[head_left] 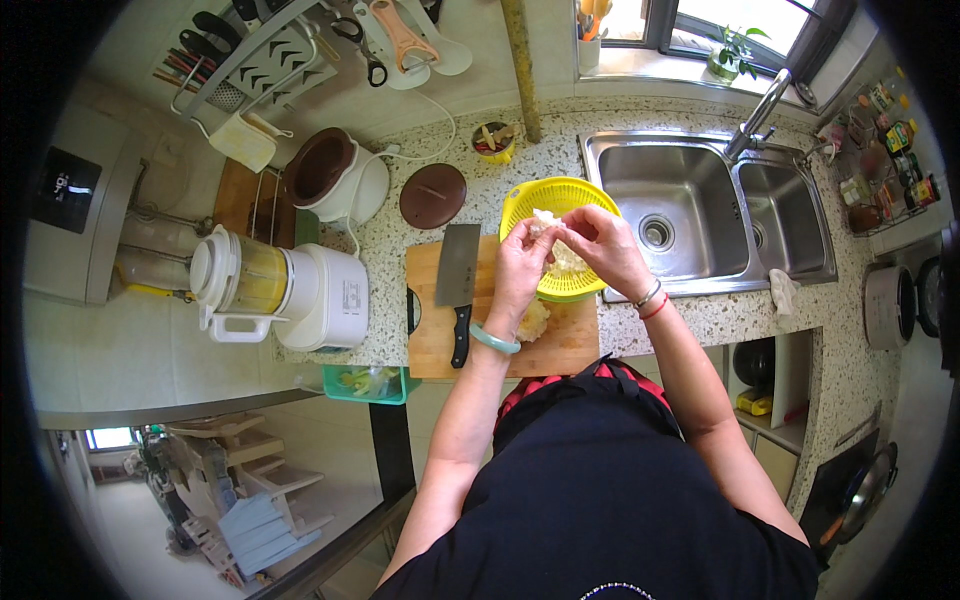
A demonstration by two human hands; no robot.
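The person's left hand [518, 265] and right hand [606, 248] meet above a yellow basket [518, 204], their fingertips pinching a ragged pale piece [545, 220] between them. More pale pieces [568, 262] lie inside the basket, just left of the sink [660, 200]. Nearer the body, a pale clump [534, 322] rests on a wooden board [428, 335], with a cleaver [460, 265] to its left.

Forearms [470, 410] stretched forward, converging; left grip [522, 262] beside right grip [608, 252], fingertips [575, 222] pinched together.
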